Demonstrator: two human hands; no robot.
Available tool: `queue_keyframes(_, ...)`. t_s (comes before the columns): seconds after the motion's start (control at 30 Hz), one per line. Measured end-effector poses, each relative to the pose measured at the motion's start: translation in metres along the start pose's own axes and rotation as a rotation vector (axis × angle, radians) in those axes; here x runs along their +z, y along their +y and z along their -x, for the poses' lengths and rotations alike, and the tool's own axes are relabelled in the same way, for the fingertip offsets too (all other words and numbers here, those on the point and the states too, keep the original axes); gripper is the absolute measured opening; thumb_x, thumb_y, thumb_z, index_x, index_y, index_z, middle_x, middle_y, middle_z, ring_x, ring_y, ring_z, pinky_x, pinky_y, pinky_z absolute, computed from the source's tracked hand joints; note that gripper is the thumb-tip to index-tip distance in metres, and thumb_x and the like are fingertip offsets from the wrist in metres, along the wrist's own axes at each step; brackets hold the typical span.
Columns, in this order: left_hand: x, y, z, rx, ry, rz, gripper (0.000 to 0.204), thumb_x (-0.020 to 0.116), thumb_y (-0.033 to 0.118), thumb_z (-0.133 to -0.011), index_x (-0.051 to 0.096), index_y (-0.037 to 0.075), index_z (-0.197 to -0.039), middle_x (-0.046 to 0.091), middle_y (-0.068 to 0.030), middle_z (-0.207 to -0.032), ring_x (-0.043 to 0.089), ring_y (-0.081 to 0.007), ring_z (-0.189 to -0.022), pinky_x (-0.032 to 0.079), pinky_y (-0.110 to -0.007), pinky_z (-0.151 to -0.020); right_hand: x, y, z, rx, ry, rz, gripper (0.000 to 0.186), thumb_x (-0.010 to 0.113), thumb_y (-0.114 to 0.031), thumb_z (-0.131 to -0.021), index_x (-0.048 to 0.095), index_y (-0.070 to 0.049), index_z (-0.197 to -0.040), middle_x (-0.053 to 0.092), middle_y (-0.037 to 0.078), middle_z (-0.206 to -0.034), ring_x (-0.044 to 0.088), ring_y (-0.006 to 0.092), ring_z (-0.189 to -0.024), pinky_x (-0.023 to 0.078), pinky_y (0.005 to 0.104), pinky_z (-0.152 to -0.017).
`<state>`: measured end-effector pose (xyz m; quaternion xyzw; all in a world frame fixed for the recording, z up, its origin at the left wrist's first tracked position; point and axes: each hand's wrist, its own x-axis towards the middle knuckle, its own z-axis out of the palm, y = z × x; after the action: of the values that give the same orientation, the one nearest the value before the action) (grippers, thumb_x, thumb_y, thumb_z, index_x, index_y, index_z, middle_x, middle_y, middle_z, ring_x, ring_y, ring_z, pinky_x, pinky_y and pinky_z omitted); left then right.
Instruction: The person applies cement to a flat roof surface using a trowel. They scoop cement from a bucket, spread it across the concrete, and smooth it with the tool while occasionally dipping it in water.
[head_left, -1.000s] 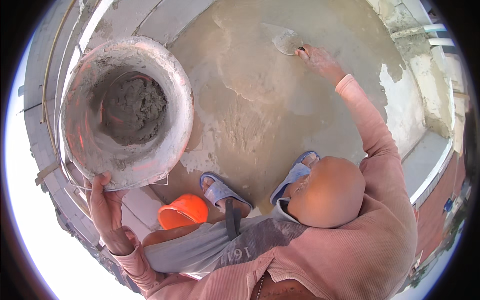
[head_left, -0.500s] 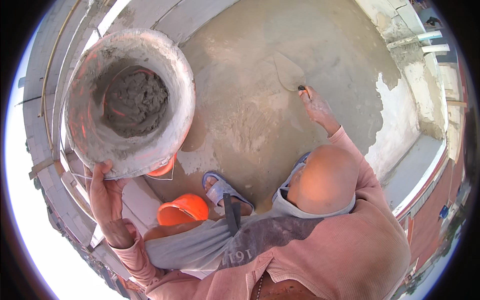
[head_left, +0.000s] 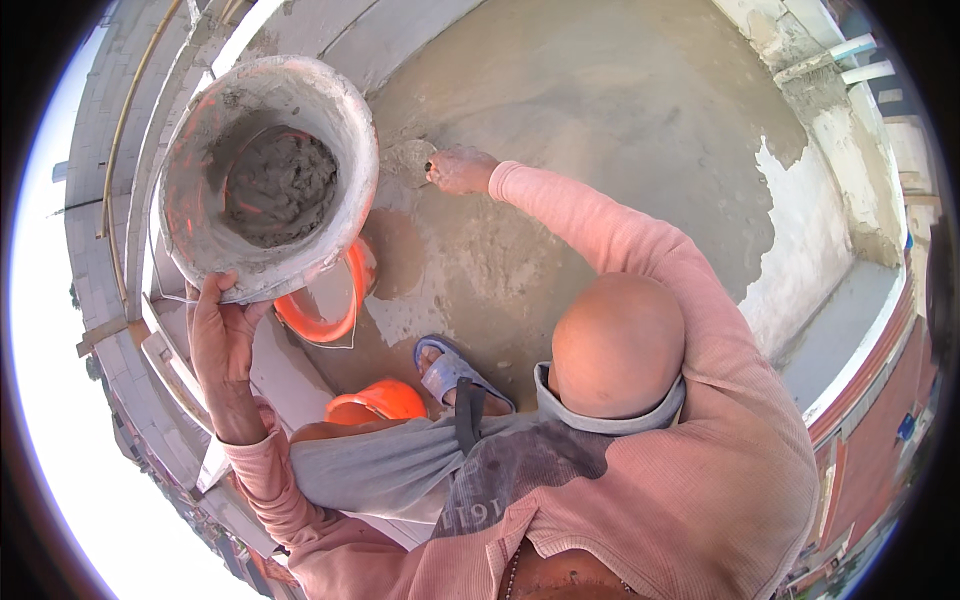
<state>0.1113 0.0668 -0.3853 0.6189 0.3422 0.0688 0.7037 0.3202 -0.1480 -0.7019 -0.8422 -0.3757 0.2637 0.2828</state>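
Trowel (head_left: pixel 405 163) in the curled right hand (head_left: pixel 460 170), its blade showed over wet floor (head_left: pixel 640 140), near a tilted, crusted bucket (head_left: pixel 195 215) holding grey mortar (head_left: pixel 285 190). The left hand (head_left: pixel 222 330) pinched that bucket's rim, thumb on top; an orange bucket (head_left: pixel 300 322) showed below.

A head-worn fisheye looks closely down over the left hand (head_left: pixel 222 335) and right hand (head_left: pixel 463 170).

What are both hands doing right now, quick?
Left hand: closed on the rim of the big mortar-smeared bucket, thumb over the edge.
Right hand: closed, holding the trowel by its handle.
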Motion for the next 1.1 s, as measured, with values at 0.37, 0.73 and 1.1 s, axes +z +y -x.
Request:
queue_keyframes(0.37,0.074,-0.036,-0.061,0.023,-0.105,-0.251,0.044,0.052,0.001,-0.089,0.045,0.005,-0.132,0.062,-0.0134,-0.111,0.07,-0.0258,-0.089,0.066,-0.041,-0.068,-0.132,0.001,0.261,0.458,0.659,-0.336,0.037,0.059,-0.03,-0.095,0.059,-0.004,-0.121,0.067,0.015,-0.093,0.065,0.0305,-0.083,0.052,0.0406,-0.075)
queue_keyframes(0.73,0.154,-0.084,-0.086,0.505,-0.268,-0.901,0.057,0.051,0.003,-0.085,0.052,0.008,-0.142,0.058,-0.0209,-0.138,0.058,-0.0271,-0.125,0.042,-0.034,-0.103,-0.126,-0.048,0.166,0.116,0.385,0.693,0.026,0.061,-0.01,-0.083,0.066,0.004,-0.103,0.067,0.019,-0.101,0.072,0.0272,-0.08,0.057,0.0399,-0.055)
queue_keyframes(1.1,0.181,-0.074,-0.06,0.628,-0.445,-0.838,0.059,0.044,-0.003,-0.086,0.047,0.0,-0.145,0.037,-0.0152,-0.158,0.034,-0.0257,-0.146,0.027,-0.036,-0.117,-0.047,0.016,0.162,0.014,0.327,-0.475,0.056,0.057,-0.047,-0.094,0.06,-0.004,-0.13,0.067,0.016,-0.106,0.063,0.0281,-0.105,0.053,0.0415,-0.082)
